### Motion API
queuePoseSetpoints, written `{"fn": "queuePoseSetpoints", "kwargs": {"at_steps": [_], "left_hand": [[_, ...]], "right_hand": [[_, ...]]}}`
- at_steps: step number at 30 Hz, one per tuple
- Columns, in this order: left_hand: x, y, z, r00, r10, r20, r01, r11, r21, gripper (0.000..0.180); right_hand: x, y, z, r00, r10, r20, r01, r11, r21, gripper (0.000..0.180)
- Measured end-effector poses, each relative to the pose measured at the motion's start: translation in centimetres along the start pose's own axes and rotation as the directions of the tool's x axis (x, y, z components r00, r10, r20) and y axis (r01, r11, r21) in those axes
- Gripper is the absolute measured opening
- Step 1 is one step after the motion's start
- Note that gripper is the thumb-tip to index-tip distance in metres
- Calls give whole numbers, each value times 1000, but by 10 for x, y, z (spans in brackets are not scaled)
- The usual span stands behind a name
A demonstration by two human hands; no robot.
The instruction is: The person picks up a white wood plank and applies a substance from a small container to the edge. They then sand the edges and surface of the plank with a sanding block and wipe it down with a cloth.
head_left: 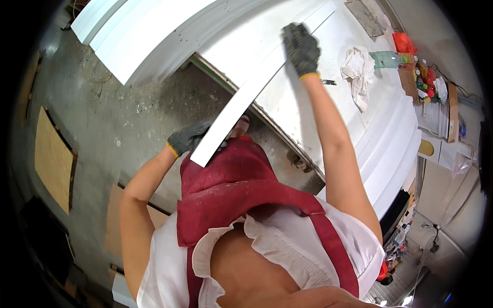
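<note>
A long, flat white strip (pixel 232 112) runs from in front of my apron up across the white worktable (pixel 328 54). Its near end sticks out past the table's edge. My left hand (pixel 189 137), in a dark grey glove with a yellow cuff, holds that near end from its left side and beneath; some fingers are hidden under it. My right hand (pixel 302 50), gloved the same way, is closed over the strip farther up the table and slightly blurred. Whatever lies inside its fingers is hidden. A small dark tool (pixel 328 82) lies just right of the right wrist.
White panels (pixel 138 38) jut past the table at the upper left; more stacked panels (pixel 385 143) stand at the right. A crumpled white rag (pixel 358 72) and a greenish clear bottle (pixel 385 59) lie on the table. A wooden board (pixel 54 159) is on the floor at left.
</note>
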State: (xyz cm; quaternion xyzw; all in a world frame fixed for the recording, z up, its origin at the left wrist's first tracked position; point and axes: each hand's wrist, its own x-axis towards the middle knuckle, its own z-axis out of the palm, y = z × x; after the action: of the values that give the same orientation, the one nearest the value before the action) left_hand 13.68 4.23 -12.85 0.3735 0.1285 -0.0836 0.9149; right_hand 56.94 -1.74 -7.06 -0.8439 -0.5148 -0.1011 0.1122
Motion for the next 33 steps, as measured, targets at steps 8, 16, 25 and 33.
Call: {"fn": "queuePoseSetpoints", "kwargs": {"at_steps": [8, 16, 25, 33], "left_hand": [[29, 28, 30, 956, -288, -60, 293, 913, 283, 40], [-51, 40, 34, 874, -443, -202, 475, 866, 154, 55], [-50, 33, 25, 829, -517, -213, 538, 842, 49, 55], [-52, 40, 31, 824, -521, -225, 526, 850, -42, 55]], "right_hand": [[-133, -157, -63, 738, -674, 10, 589, 651, 479, 29], [23, 86, 26, 947, -229, -225, 154, 940, -306, 37], [95, 262, 28, 971, -5, -241, -29, 991, -134, 52], [29, 85, 23, 951, -78, -298, 86, 996, 15, 41]]}}
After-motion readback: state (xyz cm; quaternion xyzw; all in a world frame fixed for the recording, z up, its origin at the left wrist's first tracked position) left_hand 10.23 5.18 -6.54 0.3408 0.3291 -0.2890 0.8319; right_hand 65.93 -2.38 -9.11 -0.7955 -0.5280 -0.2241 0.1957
